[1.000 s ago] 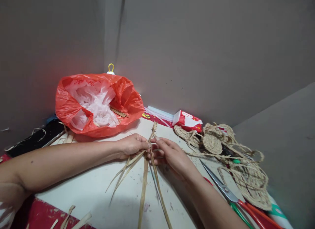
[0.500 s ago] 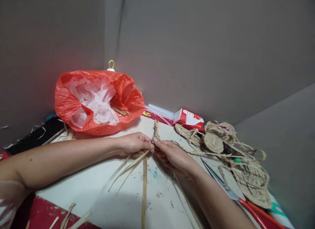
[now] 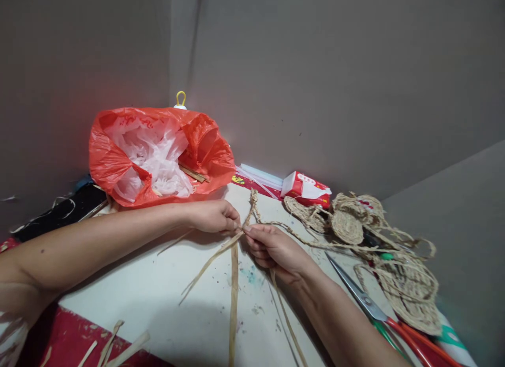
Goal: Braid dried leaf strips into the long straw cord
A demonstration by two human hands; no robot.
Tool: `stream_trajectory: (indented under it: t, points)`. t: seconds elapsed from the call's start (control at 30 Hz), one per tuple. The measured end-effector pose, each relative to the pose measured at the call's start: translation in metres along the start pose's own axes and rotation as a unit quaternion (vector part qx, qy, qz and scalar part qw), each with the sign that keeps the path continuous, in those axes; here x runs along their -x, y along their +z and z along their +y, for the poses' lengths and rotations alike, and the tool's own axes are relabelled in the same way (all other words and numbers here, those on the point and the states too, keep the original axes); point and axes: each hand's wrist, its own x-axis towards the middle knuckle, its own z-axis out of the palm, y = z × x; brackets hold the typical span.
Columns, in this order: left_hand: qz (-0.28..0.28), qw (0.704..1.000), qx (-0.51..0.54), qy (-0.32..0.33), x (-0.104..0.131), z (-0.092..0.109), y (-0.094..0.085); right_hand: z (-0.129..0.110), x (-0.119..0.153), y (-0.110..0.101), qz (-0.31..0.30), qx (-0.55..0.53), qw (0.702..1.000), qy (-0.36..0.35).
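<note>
Though narrow, strips (image 3: 234, 293) (in both hands (image 3: 216, 217) (image 3: 272, 248))

- Clock ctr: betw. L hand (image 3: 216, 217) & R hand (image 3: 274, 248).
- 8 o'clock: rm to pass over white tabletop (image 3: 138, 293).
- 6 & 7: loose strips (image 3: 234, 304) in way.
- 10–11: red bag (image 3: 216, 167) blocks.
- 2: tissue pk (image 3: 307, 190).
- 3: woven coils (image 3: 347, 228).
- 4: scissors (image 3: 366, 299) obstruct.
</note>
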Motion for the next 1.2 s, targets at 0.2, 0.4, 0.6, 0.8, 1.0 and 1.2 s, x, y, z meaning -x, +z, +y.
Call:
stream_trajectory:
  t: [0.2, 0.4, 0.6, 0.8, 1.0, 1.2]
  points:
    - [0.080, 0.984, -0.155, -0.038, 0.010, 0.025, 0.005, 0.005, 0.000, 0.012, 0.070, -0.010, 0.997, -0.017]
    - [0.130, 0.931, -0.340, -0.011, 0.018, 0.023, 0.049, 0.013, 0.002, 0.025, 0.090, -0.083, 0.992, -0.021]
    - [0.078, 0.934, -0.347, 0.041, 0.029, 0.028, 0.061, 0.013, 0.003, 0.026, 0.084, -0.077, 0.993, -0.020]
    - [0.261, 0.945, -0.192, 0.034, 0.020, 0.039, 0.019, -0.001, 0.008, 0.016, 0.045, -0.058, 0.997, -0.007]
    - [0.055, 0.951, 0.268, -0.148, -0.002, 0.011, 0.027, -0.004, 0.008, 0.010, 0.030, -0.025, 0.999, -0.012]
    - [0.050, 0.925, 0.347, -0.145, -0.001, 0.009, 0.029, -0.006, 0.010, 0.004, 0.009, 0.027, 1.000, -0.010]
